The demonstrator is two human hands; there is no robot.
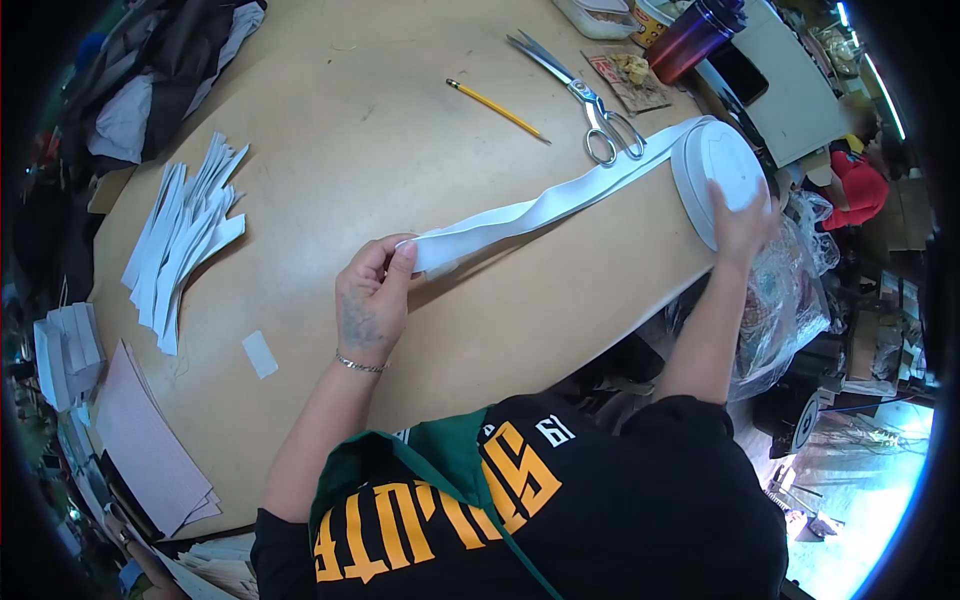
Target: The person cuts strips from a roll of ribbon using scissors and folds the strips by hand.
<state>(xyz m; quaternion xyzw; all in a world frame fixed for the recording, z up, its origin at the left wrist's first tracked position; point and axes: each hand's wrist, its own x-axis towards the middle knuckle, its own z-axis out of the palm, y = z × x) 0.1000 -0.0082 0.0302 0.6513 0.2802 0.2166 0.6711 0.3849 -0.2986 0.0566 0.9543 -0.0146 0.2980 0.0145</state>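
Note:
My left hand (375,290) pinches the end of a white band (520,218) between thumb and fingers, near the table's middle. The band stretches up and right to a large white roll (735,165) at the table's right edge. My right hand (742,222) rests on the lower right side of that roll, its fingers partly hidden behind it. Silver scissors (590,105) lie just above the band, their handles beside it. Further up lies a yellow pencil (497,110).
Cut white strips (185,240) are piled at the left, with a small white piece (260,355) below. Pinkish sheets (155,445) lie lower left, dark cloth (150,70) upper left. A purple-red bottle (690,42), a phone (738,74) and plastic bags (785,290) are at the right.

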